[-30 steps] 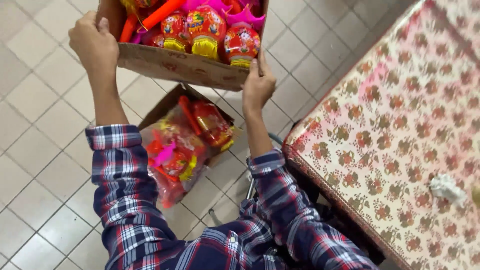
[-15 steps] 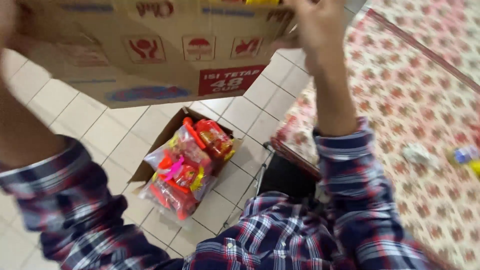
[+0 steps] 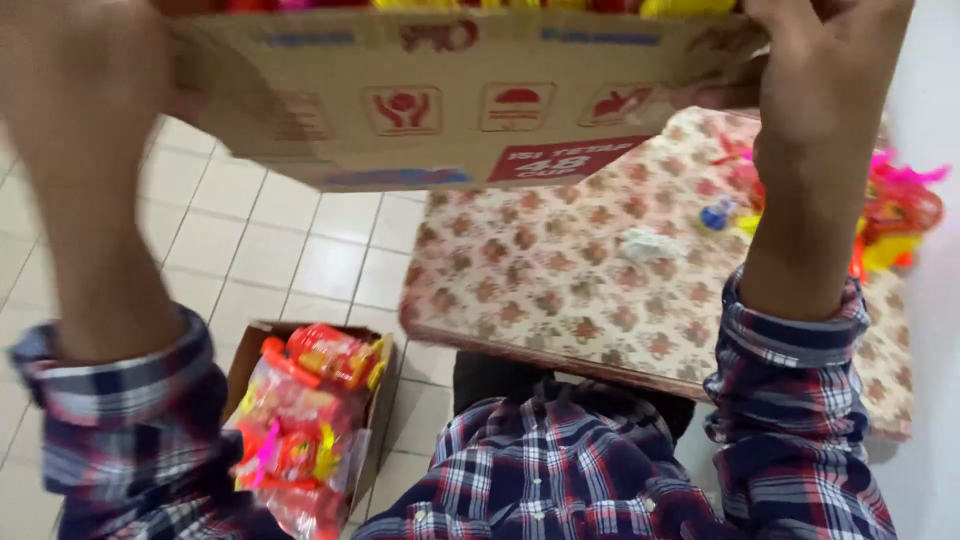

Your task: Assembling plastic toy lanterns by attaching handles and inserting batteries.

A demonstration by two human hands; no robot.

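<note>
Both my hands hold a brown cardboard box [image 3: 440, 100] raised high in front of me, its printed side facing the camera. My left hand [image 3: 75, 60] grips its left end and my right hand [image 3: 820, 70] grips its right end. Bright red and yellow toy packs show just over the box's top edge. Below on the tiled floor, a second open cardboard box [image 3: 250, 350] holds clear bags of red, orange and pink toys [image 3: 300, 420].
A table with a floral pink-and-cream cloth [image 3: 560, 280] stands at the right. On it lie a crumpled white scrap [image 3: 645, 243], a small blue item [image 3: 715, 215] and a pile of colourful toys [image 3: 900, 220]. Pale floor tiles [image 3: 280, 250] stretch to the left.
The raised box has swung toward the table side as my view turned right. The floor box now sits lower left and more of the table shows.
</note>
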